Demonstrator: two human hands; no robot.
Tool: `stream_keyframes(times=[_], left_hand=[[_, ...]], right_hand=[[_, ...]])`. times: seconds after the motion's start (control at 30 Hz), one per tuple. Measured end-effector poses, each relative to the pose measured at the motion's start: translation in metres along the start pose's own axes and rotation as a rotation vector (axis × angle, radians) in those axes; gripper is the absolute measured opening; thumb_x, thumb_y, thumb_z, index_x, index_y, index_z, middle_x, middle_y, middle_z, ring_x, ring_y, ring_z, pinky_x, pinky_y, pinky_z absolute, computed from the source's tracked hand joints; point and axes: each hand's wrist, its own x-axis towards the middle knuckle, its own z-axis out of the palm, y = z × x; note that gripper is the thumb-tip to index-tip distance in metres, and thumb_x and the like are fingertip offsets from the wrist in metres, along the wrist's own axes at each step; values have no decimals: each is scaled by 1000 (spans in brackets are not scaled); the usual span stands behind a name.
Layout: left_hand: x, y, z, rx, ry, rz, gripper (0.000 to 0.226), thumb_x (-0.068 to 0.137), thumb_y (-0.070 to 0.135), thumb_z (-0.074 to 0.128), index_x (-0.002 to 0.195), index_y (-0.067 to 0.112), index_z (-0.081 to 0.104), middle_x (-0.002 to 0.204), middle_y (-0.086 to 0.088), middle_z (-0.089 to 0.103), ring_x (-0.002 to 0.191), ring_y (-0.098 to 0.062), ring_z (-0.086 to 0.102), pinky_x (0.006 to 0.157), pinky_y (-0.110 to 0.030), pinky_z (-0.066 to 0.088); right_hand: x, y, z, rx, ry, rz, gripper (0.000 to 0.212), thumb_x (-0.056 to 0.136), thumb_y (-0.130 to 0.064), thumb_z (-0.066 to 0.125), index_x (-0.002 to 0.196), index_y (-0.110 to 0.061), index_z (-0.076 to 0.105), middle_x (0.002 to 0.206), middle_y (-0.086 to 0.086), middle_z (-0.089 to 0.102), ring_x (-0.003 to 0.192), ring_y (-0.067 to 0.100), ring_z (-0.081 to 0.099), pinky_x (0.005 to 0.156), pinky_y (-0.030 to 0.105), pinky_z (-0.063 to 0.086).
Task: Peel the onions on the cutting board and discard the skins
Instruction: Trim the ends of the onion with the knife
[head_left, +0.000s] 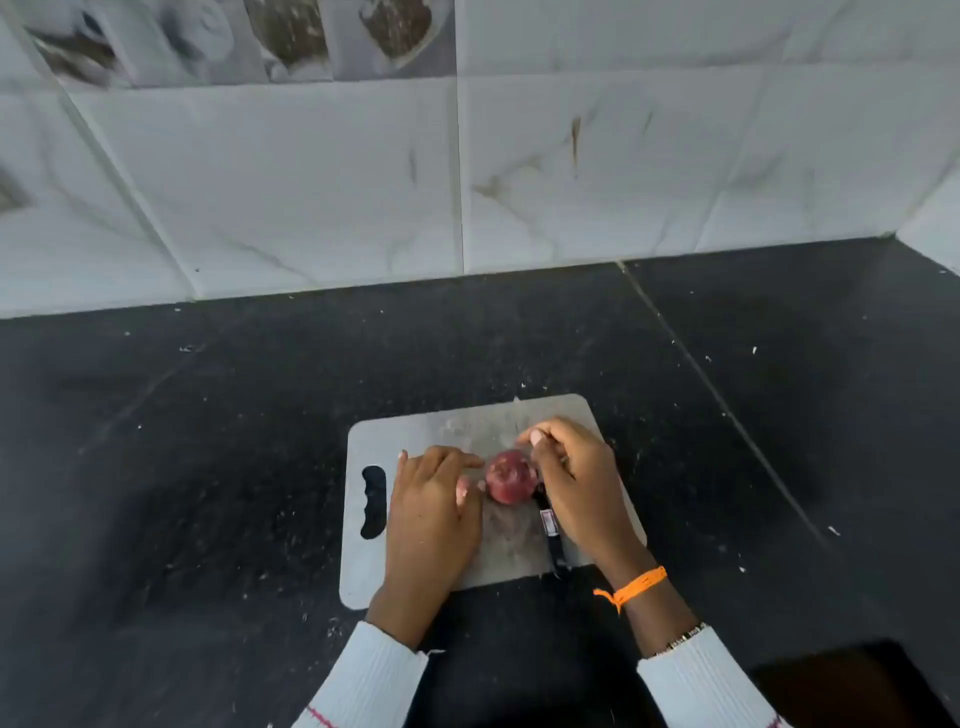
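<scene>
Left hand (434, 499) palm down, fingers loosely curled, fingertips (470, 486) pointing right. Right hand (574, 483) arched, fingers curled inward in pinch, thumb tucked under. Both forearms reach forward from bottom edge, white ribbed sleeves; orange thread band on right wrist.

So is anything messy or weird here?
A bit. Small pale flecks are scattered over the dark countertop around the cutting board. A black-handled knife lies on the board beside the onion, its handle poking past the near edge, partly under the right hand. The left hand touches the onion.
</scene>
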Motion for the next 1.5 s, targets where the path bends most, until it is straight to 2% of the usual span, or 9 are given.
stream_keyframes(times=[0.13, 0.33, 0.5, 0.63, 0.83, 1.0, 1.17, 1.3, 1.5], left_hand=[[0, -7, 11, 114, -36, 1, 25, 79, 12, 63, 103, 19, 64, 105, 1, 64, 102, -25, 56, 107, -51, 29], [0, -4, 18, 246, -110, -19, 43, 82, 37, 63, 121, 23, 55, 125, 2, 57, 132, -22, 35, 112, -41, -10], [0, 1, 26, 353, -118, 11, 40, 81, 43, 60, 112, 19, 58, 106, -3, 68, 132, -29, 38, 103, -45, -28], [3, 4, 33, 335, -103, 6, 39, 80, 41, 63, 108, 15, 56, 99, -6, 68, 132, -30, 39, 102, -48, -28], [6, 12, 39, 333, -117, 63, 42, 72, 37, 73, 104, 14, 57, 98, -5, 69, 129, -32, 44, 105, -53, -18], [8, 16, 46, 242, -131, 23, 46, 82, 43, 61, 118, 17, 51, 123, -3, 58, 135, -24, 31, 104, -42, -26], [10, 18, 54, 195, -133, 20, 49, 80, 43, 64, 118, 16, 47, 121, -3, 57, 133, -25, 34, 106, -42, -23], [13, 16, 56, 119, -106, 12, 50, 73, 41, 70, 113, 18, 50, 114, 2, 59, 119, -20, 47, 111, -42, -15], [15, 15, 47, 132, -71, 13, 54, 66, 44, 73, 112, 21, 56, 108, -1, 62, 108, -22, 54, 112, -43, -12]], right_hand=[[-20, 22, 0, -66, -22, 131, 18, 91, -9, 51, 83, -10, 67, 82, -2, 68, 79, 11, 63, 69, 28, 50], [-32, 35, -2, -154, -95, 245, 8, 87, -10, 60, 81, -15, 63, 77, -5, 62, 72, 12, 59, 66, 33, 51], [-35, 34, 0, -249, -206, 316, 21, 81, -18, 70, 93, -20, 53, 94, -6, 51, 77, 11, 55, 66, 24, 46], [-38, 35, 0, -305, -230, 325, 31, 79, -19, 72, 100, -17, 49, 97, -4, 51, 79, 11, 52, 59, 13, 36], [-34, 36, -8, -224, -216, 416, 37, 74, -16, 73, 99, -18, 46, 86, -3, 58, 76, 14, 59, 68, 31, 51], [-30, 35, -13, -93, -225, 495, 36, 82, -10, 66, 111, -17, 45, 92, -4, 59, 74, 2, 57, 62, 14, 47], [-28, 38, -19, 26, -249, 561, 41, 83, -8, 64, 119, -16, 46, 101, -2, 57, 91, 10, 58, 69, 13, 45], [-29, 38, -22, 62, -269, 575, 37, 86, -7, 61, 118, -18, 46, 97, -8, 54, 84, 1, 54, 60, 8, 43], [-32, 41, -19, 142, -226, 624, 30, 89, -10, 55, 116, -22, 46, 102, 0, 61, 84, 14, 60, 64, 24, 48]])
